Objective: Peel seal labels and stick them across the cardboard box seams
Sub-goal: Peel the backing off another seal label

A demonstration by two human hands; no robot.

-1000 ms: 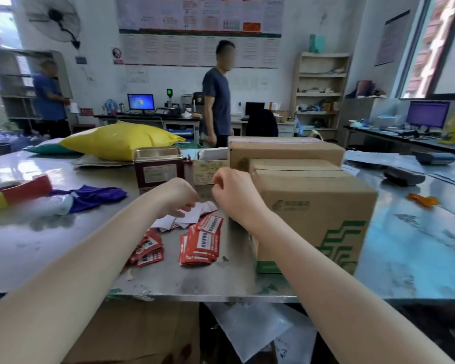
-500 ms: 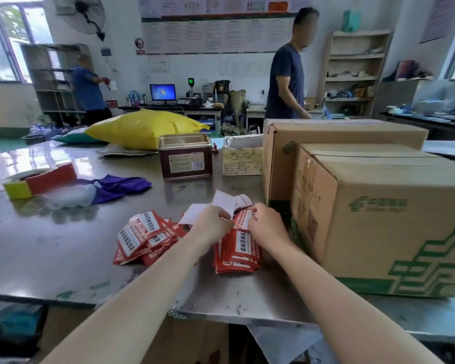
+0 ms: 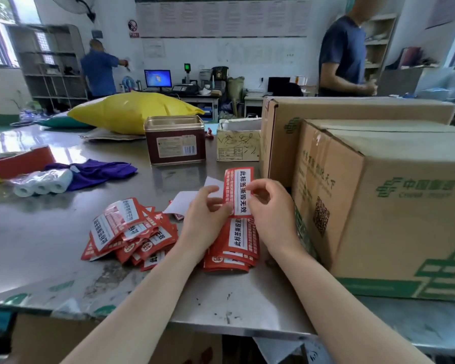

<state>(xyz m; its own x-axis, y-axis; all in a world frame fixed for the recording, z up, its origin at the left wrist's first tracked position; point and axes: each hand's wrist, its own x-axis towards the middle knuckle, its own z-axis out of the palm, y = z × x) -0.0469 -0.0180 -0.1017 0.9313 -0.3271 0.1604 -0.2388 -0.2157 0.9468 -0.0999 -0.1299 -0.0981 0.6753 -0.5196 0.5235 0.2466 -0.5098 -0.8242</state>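
Note:
A red and white seal label (image 3: 238,189) stands upright above the table, pinched between my left hand (image 3: 204,216) and my right hand (image 3: 272,214). Under the hands lies a neat stack of the same labels (image 3: 234,248). A looser heap of labels (image 3: 128,229) is spread to the left. White backing papers (image 3: 181,203) lie just behind my left hand. Right of my hands stands a cardboard box with green print (image 3: 394,200), and a second cardboard box (image 3: 347,111) stands behind it.
On the steel table (image 3: 37,232) stand a dark red tin (image 3: 175,140), a small cream carton (image 3: 238,143), a purple cloth (image 3: 95,173), rolls of white bags (image 3: 42,183) and a yellow sack (image 3: 132,111). Two persons (image 3: 343,53) stand at the back desks.
My hands came down from the box to the label stack, then lifted one label off it and now hold it upright. The view moved closer to the table.

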